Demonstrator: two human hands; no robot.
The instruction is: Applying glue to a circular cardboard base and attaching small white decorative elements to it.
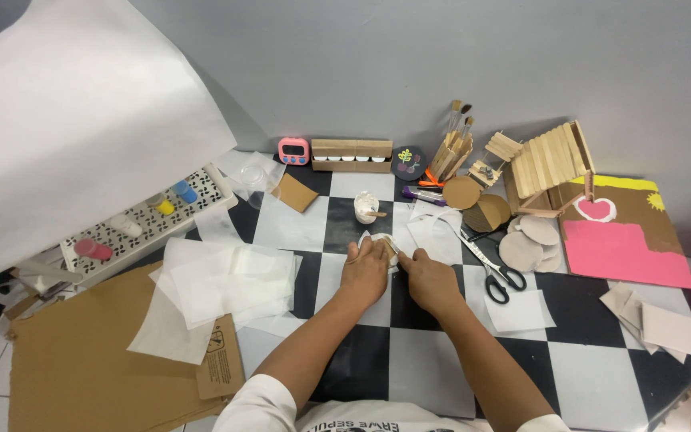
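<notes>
Fingers of both hands pressed flat on a small white paper piece [377,240].
Left hand [365,272] and right hand [429,280] side by side on checkered mat [433,360]; glue cup [365,206] just beyond, scissors [493,268] to the right.

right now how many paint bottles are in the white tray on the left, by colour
white tray holds these paint bottles:
blue bottle: 1
yellow bottle: 1
white bottle: 1
pink bottle: 1
total: 4
</notes>
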